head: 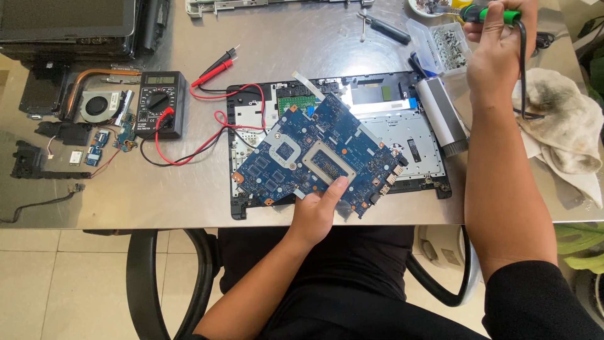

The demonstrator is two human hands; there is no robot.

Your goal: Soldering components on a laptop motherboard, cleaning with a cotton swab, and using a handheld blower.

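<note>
My left hand point(319, 211) grips the near edge of a blue laptop motherboard point(314, 154) and holds it tilted over an open black laptop base point(402, 132). The thumb lies on top of the board. My right hand point(500, 41) is raised at the far right, closed around a green-handled tool point(497, 14) with a black cord point(523, 75) trailing down along the wrist. The tool's tip is hidden.
A black multimeter point(160, 104) with red and black leads sits left of the base. A cooling fan with copper pipe point(100, 101), small boards and black parts lie at far left. A clear box of screws point(443, 47), a silver cylinder point(443, 116) and a stained cloth point(566, 119) are on the right.
</note>
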